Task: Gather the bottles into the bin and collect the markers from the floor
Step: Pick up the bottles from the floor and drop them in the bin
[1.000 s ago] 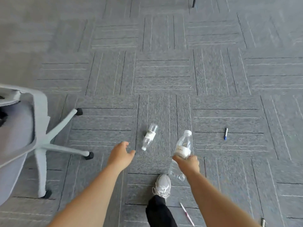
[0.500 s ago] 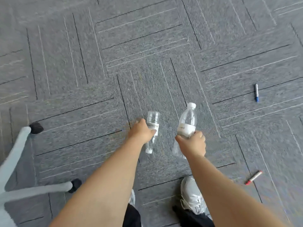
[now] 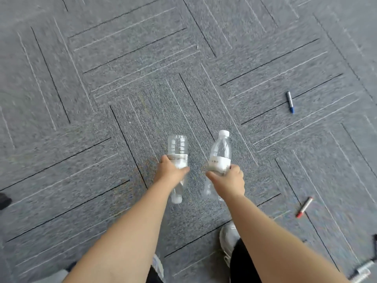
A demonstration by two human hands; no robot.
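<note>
Left grip (image 3: 171, 174) curled round left bottle (image 3: 177, 145) | right grip (image 3: 228, 180) curled round right bottle (image 3: 221, 150)

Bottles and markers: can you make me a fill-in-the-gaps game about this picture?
1. The right hand grips a bottle with a ____ cap.
2. The left hand grips the other bottle, so ____ bottles are held.
3. The far marker on the floor has a ____ end.

Missing words: white; two; blue.
</note>
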